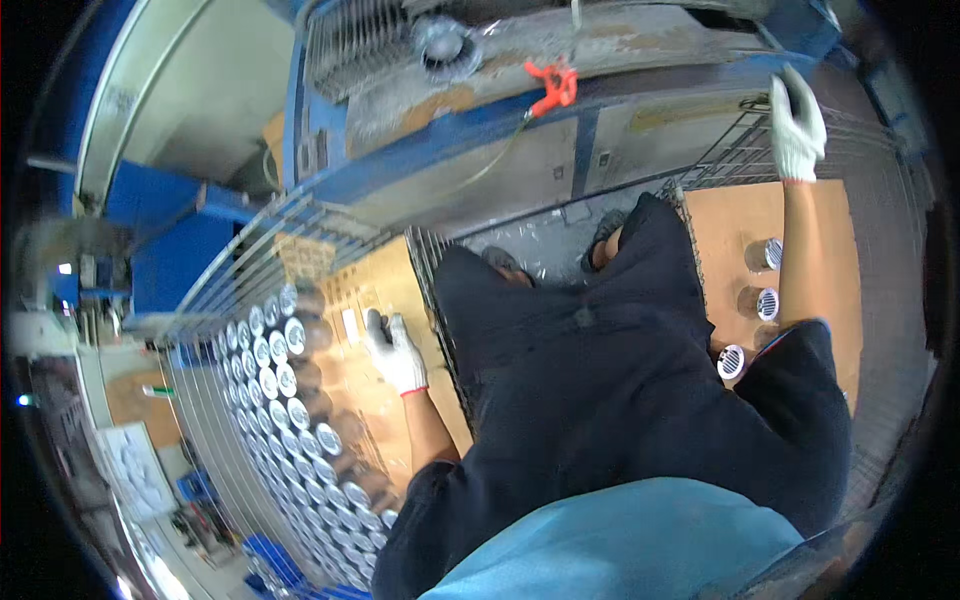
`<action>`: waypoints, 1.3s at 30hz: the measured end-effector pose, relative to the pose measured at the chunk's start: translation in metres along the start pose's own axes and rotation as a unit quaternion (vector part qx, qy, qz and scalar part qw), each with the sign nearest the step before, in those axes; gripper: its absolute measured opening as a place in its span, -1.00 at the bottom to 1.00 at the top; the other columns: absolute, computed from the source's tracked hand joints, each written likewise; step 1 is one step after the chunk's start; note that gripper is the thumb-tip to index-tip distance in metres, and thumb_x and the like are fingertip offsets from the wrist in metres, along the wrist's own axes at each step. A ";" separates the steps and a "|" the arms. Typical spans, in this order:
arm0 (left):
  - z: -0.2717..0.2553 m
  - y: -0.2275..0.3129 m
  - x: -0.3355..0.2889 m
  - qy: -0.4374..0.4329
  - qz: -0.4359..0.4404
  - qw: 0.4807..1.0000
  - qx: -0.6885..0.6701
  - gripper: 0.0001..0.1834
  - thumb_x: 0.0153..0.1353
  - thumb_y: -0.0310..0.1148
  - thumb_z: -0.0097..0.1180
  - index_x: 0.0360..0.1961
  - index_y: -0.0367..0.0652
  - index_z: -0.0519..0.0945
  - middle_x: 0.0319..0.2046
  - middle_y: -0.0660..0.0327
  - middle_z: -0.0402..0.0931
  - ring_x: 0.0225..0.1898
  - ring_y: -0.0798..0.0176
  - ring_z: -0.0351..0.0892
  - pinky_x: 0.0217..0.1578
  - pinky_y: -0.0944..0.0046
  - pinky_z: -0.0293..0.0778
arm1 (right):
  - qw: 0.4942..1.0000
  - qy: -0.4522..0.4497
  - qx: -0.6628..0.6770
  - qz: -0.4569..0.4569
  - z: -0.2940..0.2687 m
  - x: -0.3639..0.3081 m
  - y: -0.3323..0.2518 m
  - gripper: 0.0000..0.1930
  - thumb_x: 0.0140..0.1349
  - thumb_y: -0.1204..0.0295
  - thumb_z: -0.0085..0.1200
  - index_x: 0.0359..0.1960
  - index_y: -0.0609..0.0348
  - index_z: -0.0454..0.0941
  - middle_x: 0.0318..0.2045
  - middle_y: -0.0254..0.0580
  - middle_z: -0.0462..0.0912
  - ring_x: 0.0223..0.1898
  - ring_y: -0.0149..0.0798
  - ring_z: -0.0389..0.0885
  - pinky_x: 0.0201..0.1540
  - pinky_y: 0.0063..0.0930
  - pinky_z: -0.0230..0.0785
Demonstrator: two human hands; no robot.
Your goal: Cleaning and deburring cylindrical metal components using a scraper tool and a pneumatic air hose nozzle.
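My left hand (396, 358), in a white glove with a red cuff, is over the cardboard sheet (385, 285) in the left wire cage. Its visible fingers are apart, and I see nothing in them. To its left stand many silver metal cylinders (262, 350) with round, slotted tops, packed in rows. My right hand (798, 128), gloved the same way, reaches out over the far rim of the right wire cage. Its fingers are stretched out and hold nothing I can see. Below that forearm, a few similar cylinders (765, 303) stand on another cardboard sheet (722, 225).
Ahead is a machine bench (630, 40) with a worn grey top. A round metal part (445, 50) sits on it near a wire rack. A red-orange clamp-like handle (553, 87) hangs in front on a cable. Blue bins (270, 560) lie at lower left.
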State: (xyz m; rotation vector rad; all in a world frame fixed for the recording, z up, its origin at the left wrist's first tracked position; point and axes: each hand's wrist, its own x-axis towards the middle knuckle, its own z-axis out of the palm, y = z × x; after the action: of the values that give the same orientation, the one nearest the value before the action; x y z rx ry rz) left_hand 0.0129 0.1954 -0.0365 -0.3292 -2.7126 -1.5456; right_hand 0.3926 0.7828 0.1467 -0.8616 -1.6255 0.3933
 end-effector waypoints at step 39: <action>0.118 0.157 0.007 -0.088 -0.036 0.914 -0.395 -0.03 0.44 0.02 0.18 0.64 -0.05 -0.10 0.31 -0.10 0.41 -0.12 0.01 0.72 -0.37 0.13 0.74 | 0.968 -0.164 -0.140 0.125 0.014 0.069 0.032 -0.59 0.43 0.17 0.21 0.05 0.30 0.71 -0.05 0.00 0.80 -0.01 -0.20 0.74 0.09 -0.37 0.50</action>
State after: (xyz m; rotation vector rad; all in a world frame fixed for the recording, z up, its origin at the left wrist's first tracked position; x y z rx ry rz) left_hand 0.0462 0.3744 0.0372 -0.3733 -2.0606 -2.6921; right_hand 0.3875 0.8562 0.1697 -1.2751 -1.9137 0.5105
